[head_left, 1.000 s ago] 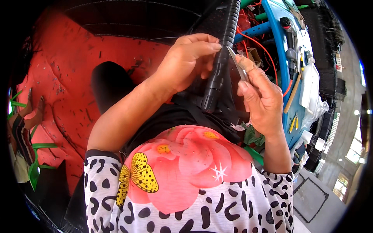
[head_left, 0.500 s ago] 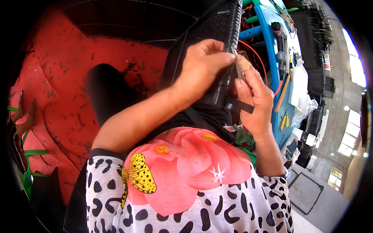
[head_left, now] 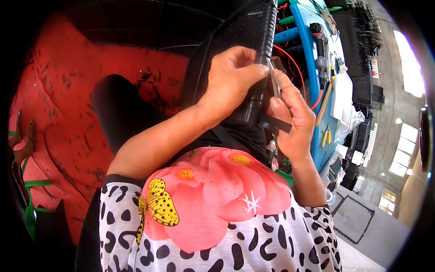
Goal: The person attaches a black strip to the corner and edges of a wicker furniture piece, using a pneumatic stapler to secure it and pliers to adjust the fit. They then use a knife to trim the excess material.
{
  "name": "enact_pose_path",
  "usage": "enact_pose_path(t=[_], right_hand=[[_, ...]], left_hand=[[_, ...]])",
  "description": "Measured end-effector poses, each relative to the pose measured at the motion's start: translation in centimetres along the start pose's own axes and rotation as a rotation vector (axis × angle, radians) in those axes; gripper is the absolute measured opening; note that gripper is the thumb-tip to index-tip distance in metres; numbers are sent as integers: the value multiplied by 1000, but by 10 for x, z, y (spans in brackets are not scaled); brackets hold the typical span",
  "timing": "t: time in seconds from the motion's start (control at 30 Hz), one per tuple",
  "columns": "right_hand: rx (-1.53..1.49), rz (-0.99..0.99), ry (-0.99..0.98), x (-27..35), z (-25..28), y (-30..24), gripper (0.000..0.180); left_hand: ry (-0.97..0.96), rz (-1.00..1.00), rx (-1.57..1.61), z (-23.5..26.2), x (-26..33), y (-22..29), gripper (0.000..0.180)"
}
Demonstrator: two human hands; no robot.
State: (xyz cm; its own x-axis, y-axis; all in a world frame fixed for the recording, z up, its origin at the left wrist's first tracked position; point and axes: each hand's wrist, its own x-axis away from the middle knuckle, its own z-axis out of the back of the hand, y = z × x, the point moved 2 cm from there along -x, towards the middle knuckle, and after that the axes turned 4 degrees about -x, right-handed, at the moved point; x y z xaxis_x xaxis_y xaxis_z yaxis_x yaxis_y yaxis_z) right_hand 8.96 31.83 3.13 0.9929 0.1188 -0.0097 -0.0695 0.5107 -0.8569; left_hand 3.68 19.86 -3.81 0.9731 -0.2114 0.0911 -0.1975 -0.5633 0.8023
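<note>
Since a second ago both hands have been drawn closer together on the tube (head_left: 260,81). It is clasped by the left hand (head_left: 229,84); a blade (head_left: 273,84) is pinched in the right hand (head_left: 292,115), against the tube just beside that clasp.

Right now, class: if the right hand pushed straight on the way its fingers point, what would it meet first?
Probably the black ribbed hose: the right hand points its thin metal tool at it, beside the left hand. Depth is unclear.
</note>
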Motion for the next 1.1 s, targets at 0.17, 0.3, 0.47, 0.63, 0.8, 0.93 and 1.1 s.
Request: enact_pose_path(t=[0.17, 0.3, 0.47, 0.63, 0.8, 0.93, 1.1], right_hand=[[94, 165, 1, -9, 1, 2, 33], [92, 84, -6, -9, 1, -3, 33], [166, 119, -8, -11, 3, -4, 33], [185, 122, 26, -9, 1, 2, 32], [251, 139, -17, -9, 0, 3, 39], [228, 143, 0, -6, 3, 2, 40], [109, 46, -24, -10, 5, -1, 41]], left_hand=[[-4, 2, 26, -1, 1, 2, 21], [2, 11, 19, -2, 2, 4, 21], [11, 3, 21, -2, 2, 1, 21], [13, 9, -37, -3, 2, 3, 20], [25, 5, -17, -1, 1, 0, 19], [-1, 6, -40, -3, 2, -1, 20], [20, 8, -37, 1, 2, -1, 20]])
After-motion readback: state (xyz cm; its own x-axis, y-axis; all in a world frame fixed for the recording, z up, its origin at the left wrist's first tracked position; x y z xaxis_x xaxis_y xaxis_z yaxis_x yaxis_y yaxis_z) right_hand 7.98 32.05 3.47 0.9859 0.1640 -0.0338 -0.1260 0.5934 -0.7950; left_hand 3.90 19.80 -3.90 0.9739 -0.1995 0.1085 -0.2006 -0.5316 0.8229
